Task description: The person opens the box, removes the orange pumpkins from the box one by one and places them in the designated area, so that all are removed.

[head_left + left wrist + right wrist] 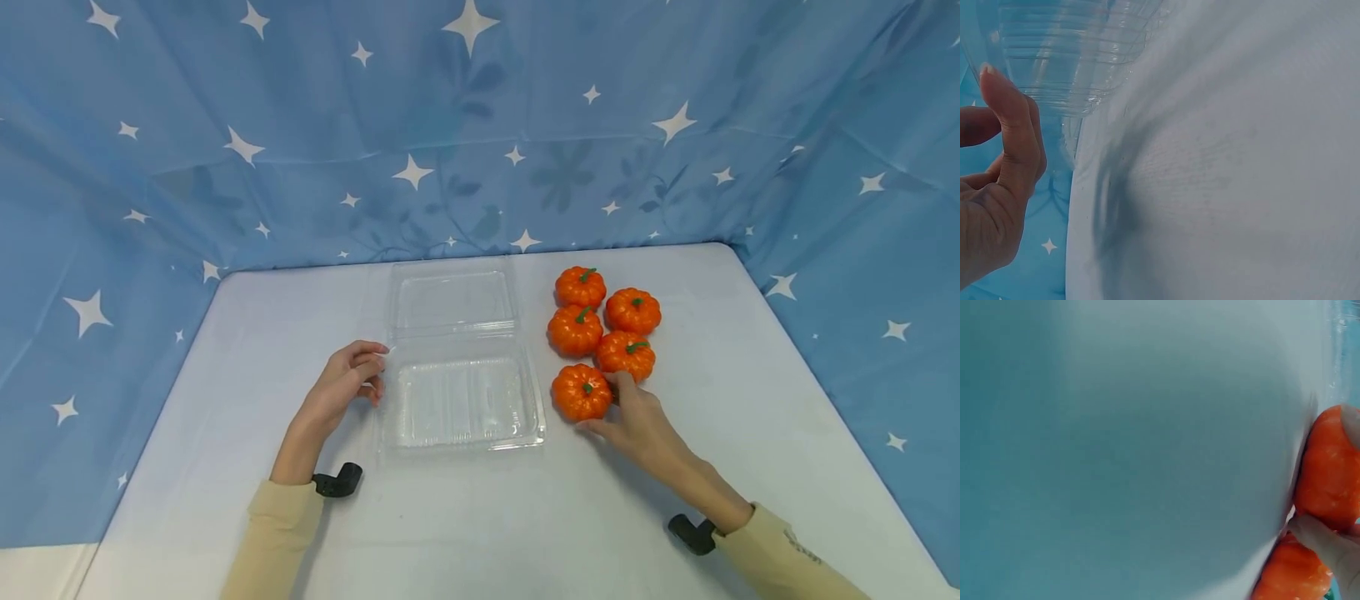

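An opened clear plastic clamshell box point(542, 417) lies on the table, its lid point(453, 300) folded back toward the curtain. My left hand point(348, 379) is at the box's left rim with fingers loosely bent; in the left wrist view the fingertips are close to the clear wall point(1079, 69), and firm contact is hard to judge. My right hand point(648, 429) holds a small orange pumpkin point(581, 392) between thumb and fingers, just right of the box. That pumpkin point(1329, 475) also shows in the right wrist view, with another pumpkin point(1294, 572) beside it.
Beyond the held one, several more orange pumpkins point(575, 332) with green stems sit clustered right of the box. A white cloth covers the table point(450, 533). A blue curtain point(480, 167) with white stars stands behind and at both sides.
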Demonstrator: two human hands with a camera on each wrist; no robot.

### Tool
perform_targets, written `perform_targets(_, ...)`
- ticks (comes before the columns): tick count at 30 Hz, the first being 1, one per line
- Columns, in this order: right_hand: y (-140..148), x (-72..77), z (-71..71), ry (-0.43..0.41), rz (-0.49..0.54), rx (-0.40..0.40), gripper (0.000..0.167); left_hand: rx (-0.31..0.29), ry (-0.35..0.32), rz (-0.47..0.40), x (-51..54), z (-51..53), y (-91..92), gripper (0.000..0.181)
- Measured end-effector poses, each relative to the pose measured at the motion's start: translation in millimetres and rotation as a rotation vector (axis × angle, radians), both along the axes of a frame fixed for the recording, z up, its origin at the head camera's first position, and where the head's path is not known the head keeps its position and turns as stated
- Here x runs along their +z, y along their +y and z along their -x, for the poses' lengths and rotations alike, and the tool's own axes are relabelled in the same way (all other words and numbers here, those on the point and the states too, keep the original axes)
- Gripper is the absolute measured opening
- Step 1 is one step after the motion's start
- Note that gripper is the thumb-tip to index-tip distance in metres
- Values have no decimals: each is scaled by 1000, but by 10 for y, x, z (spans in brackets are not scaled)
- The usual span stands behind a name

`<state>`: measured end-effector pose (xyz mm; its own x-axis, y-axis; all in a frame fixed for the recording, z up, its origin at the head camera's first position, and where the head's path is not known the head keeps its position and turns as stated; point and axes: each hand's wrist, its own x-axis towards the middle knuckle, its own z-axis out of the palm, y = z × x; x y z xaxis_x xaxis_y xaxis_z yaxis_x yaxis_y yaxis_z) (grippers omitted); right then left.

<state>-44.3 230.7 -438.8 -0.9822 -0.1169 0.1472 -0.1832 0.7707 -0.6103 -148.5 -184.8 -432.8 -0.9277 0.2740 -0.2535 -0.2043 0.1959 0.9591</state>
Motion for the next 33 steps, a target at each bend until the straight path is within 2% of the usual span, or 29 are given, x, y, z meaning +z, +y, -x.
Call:
perform_targets(6,-33,18,1,14,-70,-13,79,0,-7,6,15,0,16,39)
perform_targets(13,-69,54,-22,12,-251,-88,83,10,-25,23,-12,-43,37,39)
perform_targets(19,-35,74,-57,55,-371,-71,88,19,-35,20,-38,-84,48,40)
perform_targets(24,29,153,-76,41,-399,-76,94,3,-24,29,-48,-78,48,40)
perform_targets(26,48,213,-83,49,-390,-76,88,-1,-23,46,-44,-77,36,41)
perform_targets(29,68,314,-51,107,-352,-62,68,8,-18,88,-13,-82,9,43)
perform_targets(31,87,367,25,151,-293,-30,53,38,5,104,9,-76,-6,44)
perform_targets(33,111,397,148,186,-210,24,43,90,56,108,36,-61,-10,44)
